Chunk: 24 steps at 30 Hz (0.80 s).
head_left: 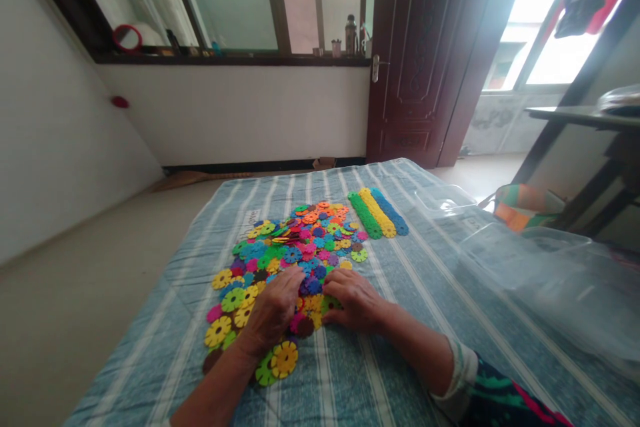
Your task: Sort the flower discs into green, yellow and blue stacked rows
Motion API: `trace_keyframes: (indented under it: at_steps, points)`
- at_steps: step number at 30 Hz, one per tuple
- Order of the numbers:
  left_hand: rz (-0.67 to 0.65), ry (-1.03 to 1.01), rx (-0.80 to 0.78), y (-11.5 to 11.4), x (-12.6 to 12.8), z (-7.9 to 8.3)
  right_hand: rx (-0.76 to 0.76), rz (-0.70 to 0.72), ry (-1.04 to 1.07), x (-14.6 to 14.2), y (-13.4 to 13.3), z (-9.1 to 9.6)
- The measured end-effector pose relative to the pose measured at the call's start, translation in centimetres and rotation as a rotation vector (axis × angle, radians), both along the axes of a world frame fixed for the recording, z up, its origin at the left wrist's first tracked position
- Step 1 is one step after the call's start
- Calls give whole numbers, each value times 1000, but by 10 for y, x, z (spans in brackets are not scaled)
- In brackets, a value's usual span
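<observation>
A heap of colourful flower-shaped plastic discs (280,257), notched round their rims, spreads over the bed in front of me. My left hand (277,303) rests on the near part of the heap, its fingers pressed together and curled down; whatever they hold is hidden. To its right, my right hand (354,299) curves its fingers and thumb round a light green disc (331,304) at the heap's edge. Purple and yellow discs lie between both hands. Beyond the heap are three neat overlapping rows of discs: green (365,215), yellow (378,212) and blue (390,211).
Striped blue cloth (400,360) covers the bed. Clear plastic containers (565,293) stand along its right side, with a clear lid (445,199) farther back. An orange and green stool (530,203) is beyond the right edge. A brown door (425,47) stands behind.
</observation>
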<state>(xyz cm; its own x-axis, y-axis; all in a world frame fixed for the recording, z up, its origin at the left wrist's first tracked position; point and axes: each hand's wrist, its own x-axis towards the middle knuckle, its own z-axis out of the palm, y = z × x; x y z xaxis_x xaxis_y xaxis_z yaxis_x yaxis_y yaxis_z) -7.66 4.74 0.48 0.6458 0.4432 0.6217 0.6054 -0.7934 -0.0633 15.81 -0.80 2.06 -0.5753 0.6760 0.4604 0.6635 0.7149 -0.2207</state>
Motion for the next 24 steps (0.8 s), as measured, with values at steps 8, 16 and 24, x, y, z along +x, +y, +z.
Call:
trace_keyframes:
  at_steps: [8,16,24]
  points:
    - [-24,2,-22,-2,0,2,-47,-10,-7,1,-1,3]
    - [-60,-7,-49,-13,6,11,-73,-3,-9,2,0,1]
    - [-43,-68,-196,-24,13,10,-121,25,74,6,-7,-2]
